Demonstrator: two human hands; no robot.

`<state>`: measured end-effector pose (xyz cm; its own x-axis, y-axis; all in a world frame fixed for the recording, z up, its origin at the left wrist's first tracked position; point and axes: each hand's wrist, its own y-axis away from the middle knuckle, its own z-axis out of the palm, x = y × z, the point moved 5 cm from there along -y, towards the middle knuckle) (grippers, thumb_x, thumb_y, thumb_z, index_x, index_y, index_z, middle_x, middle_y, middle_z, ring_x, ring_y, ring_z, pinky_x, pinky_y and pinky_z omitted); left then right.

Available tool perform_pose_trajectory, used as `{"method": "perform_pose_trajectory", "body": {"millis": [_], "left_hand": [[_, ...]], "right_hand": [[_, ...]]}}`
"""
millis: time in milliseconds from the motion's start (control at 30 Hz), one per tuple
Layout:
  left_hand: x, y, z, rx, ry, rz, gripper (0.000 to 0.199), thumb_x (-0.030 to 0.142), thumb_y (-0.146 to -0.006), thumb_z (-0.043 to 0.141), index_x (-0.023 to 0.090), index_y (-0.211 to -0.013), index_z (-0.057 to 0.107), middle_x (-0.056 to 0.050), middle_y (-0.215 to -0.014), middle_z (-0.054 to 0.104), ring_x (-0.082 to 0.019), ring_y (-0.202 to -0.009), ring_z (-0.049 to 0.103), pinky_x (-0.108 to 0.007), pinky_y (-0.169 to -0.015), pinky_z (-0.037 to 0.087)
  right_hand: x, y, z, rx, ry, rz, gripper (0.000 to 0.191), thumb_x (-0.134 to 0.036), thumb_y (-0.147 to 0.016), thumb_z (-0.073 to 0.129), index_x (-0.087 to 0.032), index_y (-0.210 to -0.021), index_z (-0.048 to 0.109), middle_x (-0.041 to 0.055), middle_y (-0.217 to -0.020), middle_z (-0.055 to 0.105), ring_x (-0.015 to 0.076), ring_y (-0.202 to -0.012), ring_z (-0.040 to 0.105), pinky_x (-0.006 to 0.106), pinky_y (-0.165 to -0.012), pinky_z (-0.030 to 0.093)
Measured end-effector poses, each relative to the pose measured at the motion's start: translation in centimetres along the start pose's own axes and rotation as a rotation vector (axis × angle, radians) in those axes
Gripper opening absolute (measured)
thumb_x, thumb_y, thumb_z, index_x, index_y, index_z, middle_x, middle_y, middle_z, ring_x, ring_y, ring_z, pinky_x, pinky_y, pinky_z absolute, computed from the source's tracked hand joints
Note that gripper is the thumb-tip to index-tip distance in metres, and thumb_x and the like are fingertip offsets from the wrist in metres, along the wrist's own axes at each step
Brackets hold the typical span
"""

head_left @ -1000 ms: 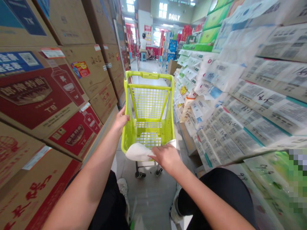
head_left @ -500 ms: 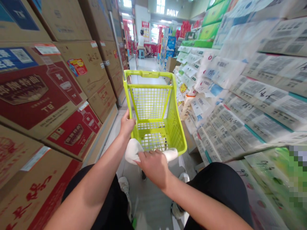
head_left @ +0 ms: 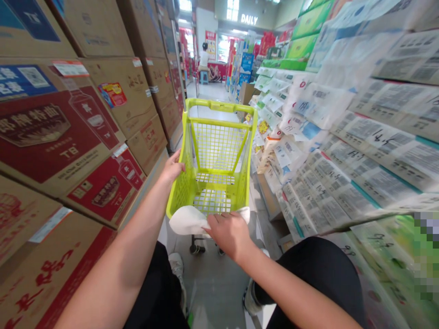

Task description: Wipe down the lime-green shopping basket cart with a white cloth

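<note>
A lime-green shopping cart basket [head_left: 251,151] with grid walls stands between my knees, its inside bare. My left hand [head_left: 173,167] is closed on the basket's left rim, fingers partly hidden behind it. A white cloth [head_left: 187,220] lies over the near rim, its ends sticking out left and right. On top of that cloth my right hand [head_left: 229,232] is closed, pressing it around the rim. Dark wheels [head_left: 197,248] show on the floor below the near end.
Stacked cardboard cartons [head_left: 41,132] line the left side closely. On the right, piled white tissue packs [head_left: 343,160] lean along the aisle, with a low box [head_left: 270,196] at floor level. Far ahead, a person [head_left: 204,57] is by a blue stool [head_left: 203,76].
The cart has turned: its near end swung left and its far end shifted slightly right, with wheels now showing beneath. My left hand moved a little left with the rim; the cloth shifted left.
</note>
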<state>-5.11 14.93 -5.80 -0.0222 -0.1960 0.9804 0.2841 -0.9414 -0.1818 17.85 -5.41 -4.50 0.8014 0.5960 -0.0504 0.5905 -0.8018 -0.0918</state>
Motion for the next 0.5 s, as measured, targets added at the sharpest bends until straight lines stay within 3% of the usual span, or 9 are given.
{"method": "perform_pose_trajectory", "body": {"millis": [100, 267, 367, 500], "left_hand": [[0.1, 2.3, 1.3, -0.013, 0.007, -0.034, 0.08, 0.002, -0.054, 0.059, 0.017, -0.132, 0.065, -0.007, -0.116, 0.077, -0.028, -0.112, 0.071, -0.037, -0.095, 0.061], [1.2, 6.3, 3.9, 0.005, 0.068, 0.037, 0.071, 0.007, -0.063, 0.06, 0.021, -0.132, 0.064, -0.005, -0.124, 0.074, -0.024, -0.114, 0.07, -0.032, -0.093, 0.061], [1.2, 6.5, 4.1, 0.007, 0.085, 0.04, 0.073, 0.007, -0.064, 0.061, 0.022, -0.135, 0.063, -0.004, -0.127, 0.072, -0.024, -0.113, 0.07, -0.03, -0.091, 0.061], [0.5, 4.5, 2.7, -0.048, 0.108, -0.014, 0.08, 0.008, -0.061, 0.062, 0.022, -0.139, 0.06, -0.004, -0.118, 0.075, -0.024, -0.103, 0.073, -0.03, -0.083, 0.063]], "right_hand": [[-0.9, 0.0, 0.4, 0.026, -0.003, 0.03, 0.033, -0.052, -0.101, 0.058, -0.021, -0.094, 0.066, 0.0054, -0.087, 0.076, 0.0212, -0.085, 0.071, 0.031, -0.075, 0.044], [-2.2, -0.2, 0.7, 0.061, -0.017, 0.031, 0.036, -0.054, -0.101, 0.058, -0.02, -0.092, 0.067, 0.0056, -0.082, 0.076, 0.0211, -0.083, 0.072, 0.032, -0.078, 0.045], [-2.6, -0.4, 0.6, 0.084, -0.029, 0.012, 0.033, -0.051, -0.101, 0.058, -0.021, -0.092, 0.065, 0.0044, -0.083, 0.076, 0.021, -0.081, 0.072, 0.032, -0.077, 0.045], [-2.4, -0.7, 0.3, 0.094, -0.043, 0.0, 0.024, -0.043, -0.1, 0.064, -0.02, -0.095, 0.063, 0.0043, -0.084, 0.074, 0.021, -0.081, 0.07, 0.032, -0.077, 0.044]]}}
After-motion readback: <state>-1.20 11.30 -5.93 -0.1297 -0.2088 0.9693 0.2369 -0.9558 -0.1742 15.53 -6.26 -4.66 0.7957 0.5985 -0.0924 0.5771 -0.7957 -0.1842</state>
